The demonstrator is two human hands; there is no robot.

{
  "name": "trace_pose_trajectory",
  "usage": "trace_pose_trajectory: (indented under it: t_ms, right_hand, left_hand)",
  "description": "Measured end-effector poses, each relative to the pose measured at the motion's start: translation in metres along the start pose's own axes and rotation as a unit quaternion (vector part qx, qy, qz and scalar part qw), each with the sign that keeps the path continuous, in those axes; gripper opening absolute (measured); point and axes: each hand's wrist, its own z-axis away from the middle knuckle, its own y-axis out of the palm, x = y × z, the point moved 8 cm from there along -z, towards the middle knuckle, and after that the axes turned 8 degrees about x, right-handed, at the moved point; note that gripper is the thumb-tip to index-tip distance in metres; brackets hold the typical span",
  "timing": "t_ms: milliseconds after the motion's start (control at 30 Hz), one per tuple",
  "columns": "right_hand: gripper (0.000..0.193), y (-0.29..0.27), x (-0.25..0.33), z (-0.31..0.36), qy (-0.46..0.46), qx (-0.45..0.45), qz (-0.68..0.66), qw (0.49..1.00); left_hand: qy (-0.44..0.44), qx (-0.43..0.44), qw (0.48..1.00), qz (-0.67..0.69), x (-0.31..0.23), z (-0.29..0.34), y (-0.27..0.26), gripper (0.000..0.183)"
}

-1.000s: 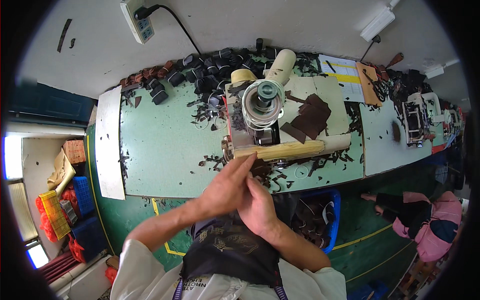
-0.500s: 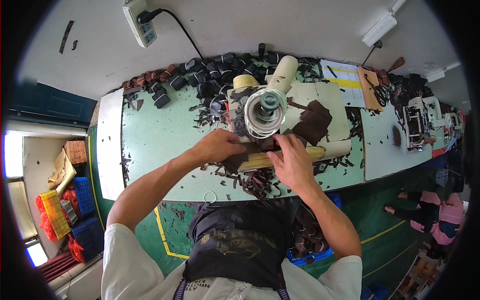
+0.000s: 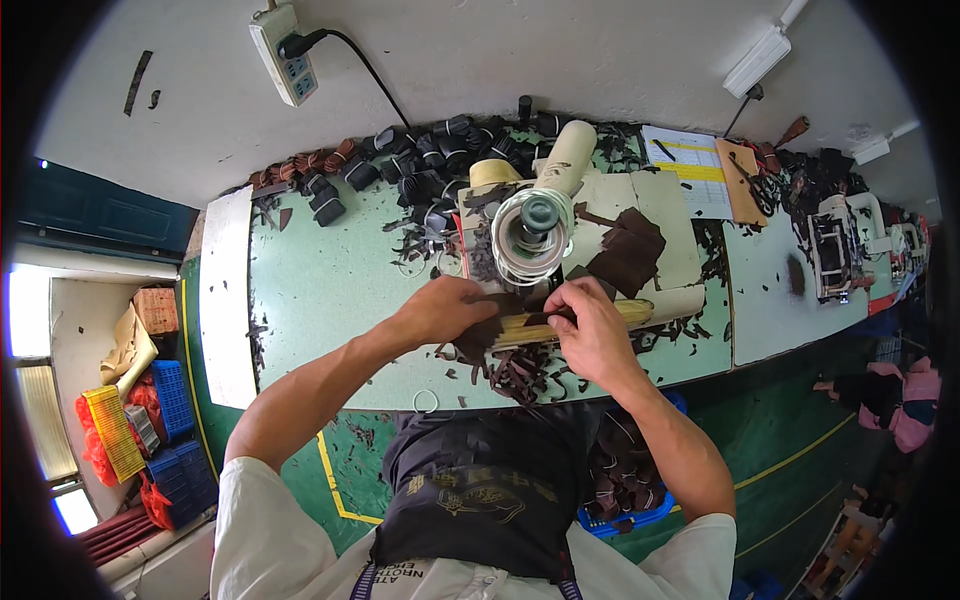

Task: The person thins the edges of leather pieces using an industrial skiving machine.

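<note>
The left hand [image 3: 448, 310] is closed on a dark brown piece [image 3: 478, 338], which is held over the left end of a yellow bar [image 3: 523, 329], just in front of a machine [image 3: 540, 213]. The right hand [image 3: 592, 325] is bent at the bar, with thumb and finger near each other; whether the piece is pinched there cannot be told. The step in hand seems to be the lining up of the piece at the machine. A flat piece and a slow, even push seem to be called for next, with fingertips held away from the hidden part under the machine.

On the left, lots of room is given by the green table [image 3: 320, 300]. In front of the bar, scraps [image 3: 520, 375] are spread near the table's edge. On the right, less room is given, as a brown pile [image 3: 630, 248] is set beside the machine.
</note>
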Motion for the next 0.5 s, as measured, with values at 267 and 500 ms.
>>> trace_pose_trajectory:
  t_ms: [267,500]
  right_hand:
    - [0.02,0.0,0.001,0.007,-0.038,-0.073,0.122,0.989]
    - [0.025,0.006,0.02,-0.004,-0.075,-0.081,0.125,0.986]
  left_hand:
    - [0.027,0.034,0.998,0.051,0.003,0.0,0.006,0.035]
    - [0.074,-0.003,0.997,0.015,-0.005,-0.013,0.007,0.04]
